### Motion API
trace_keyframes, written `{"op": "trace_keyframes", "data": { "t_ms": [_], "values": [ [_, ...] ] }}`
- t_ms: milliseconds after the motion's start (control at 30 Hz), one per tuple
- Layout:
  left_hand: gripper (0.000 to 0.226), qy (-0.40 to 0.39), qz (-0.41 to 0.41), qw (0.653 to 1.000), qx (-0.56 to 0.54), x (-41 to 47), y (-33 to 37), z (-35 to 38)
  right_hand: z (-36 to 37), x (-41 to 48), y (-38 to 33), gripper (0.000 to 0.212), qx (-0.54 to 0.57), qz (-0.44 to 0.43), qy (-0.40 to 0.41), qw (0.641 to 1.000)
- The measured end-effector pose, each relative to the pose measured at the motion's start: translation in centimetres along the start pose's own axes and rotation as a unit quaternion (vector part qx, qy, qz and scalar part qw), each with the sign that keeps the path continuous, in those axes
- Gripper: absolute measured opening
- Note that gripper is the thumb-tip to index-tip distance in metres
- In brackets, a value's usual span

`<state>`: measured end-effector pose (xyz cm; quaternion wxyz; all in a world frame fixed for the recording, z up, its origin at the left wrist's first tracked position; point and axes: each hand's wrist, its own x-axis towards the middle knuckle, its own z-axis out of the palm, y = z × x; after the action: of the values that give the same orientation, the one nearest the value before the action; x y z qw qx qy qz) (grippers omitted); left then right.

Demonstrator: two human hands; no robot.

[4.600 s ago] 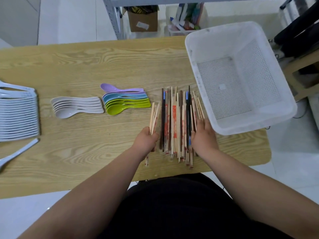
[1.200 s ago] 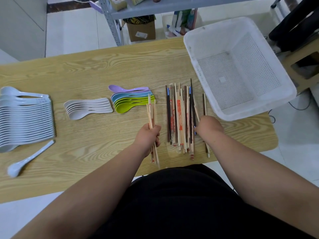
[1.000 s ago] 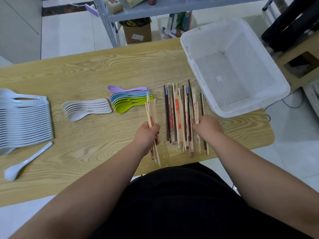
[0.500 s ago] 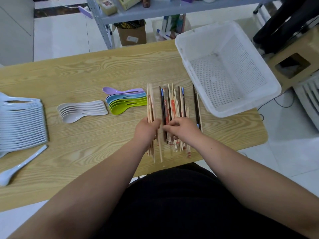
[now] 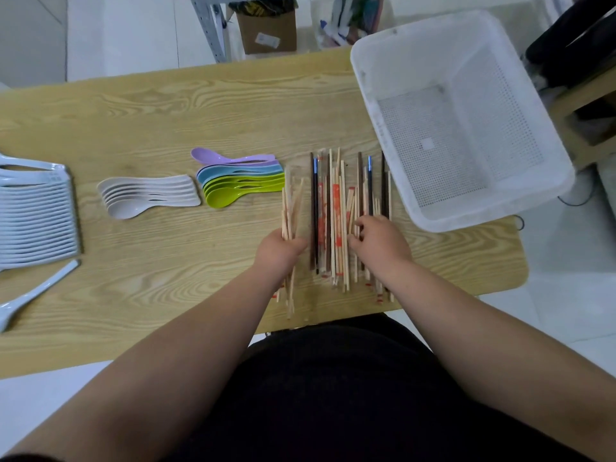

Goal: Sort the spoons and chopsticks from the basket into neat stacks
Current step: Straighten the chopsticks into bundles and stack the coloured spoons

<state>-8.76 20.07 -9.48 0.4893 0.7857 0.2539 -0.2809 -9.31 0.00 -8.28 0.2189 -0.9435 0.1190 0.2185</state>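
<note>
We hold a small bundle of pale chopsticks (image 5: 290,211) in our closed left hand (image 5: 279,250), just left of the mixed chopstick pile (image 5: 346,215). Our right hand (image 5: 380,243) rests on that pile, fingers curled and picking; held or not, we cannot tell. The basket (image 5: 540,181) right of the pile looks empty. The sticks look light, stiff and prone to rolling, so we judge a mid-length grip best.

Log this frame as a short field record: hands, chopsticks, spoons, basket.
left hand: closed around a bundle of pale chopsticks
right hand: fingers on the loose chopstick pile
grey spoons: nested stack
coloured spoons: nested stack, purple, blue, green
white spoons: long row at left, one lying apart
basket: empty, at table's right end
</note>
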Motion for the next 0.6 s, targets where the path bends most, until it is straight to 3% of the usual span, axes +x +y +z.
{"op": "trace_keyframes", "data": {
  "t_ms": [367,500,600],
  "values": [
    [0.024,-0.036,-0.009,0.999,-0.027,1.3,0.3,2.4,0.4,0.8,-2.2,0.062,-0.06,0.05,-0.045,0.996],
    [0.024,-0.038,0.001,0.999,-0.024,1.3,0.0,2.3,0.7,1.0,-3.2,0.081,-0.085,0.063,-0.049,0.993],
    [0.028,-0.037,0.001,0.999,-0.019,1.6,-0.4,2.1,0.8,1.2,-3.6,0.072,-0.089,0.074,-0.056,0.992]
  ]
}}
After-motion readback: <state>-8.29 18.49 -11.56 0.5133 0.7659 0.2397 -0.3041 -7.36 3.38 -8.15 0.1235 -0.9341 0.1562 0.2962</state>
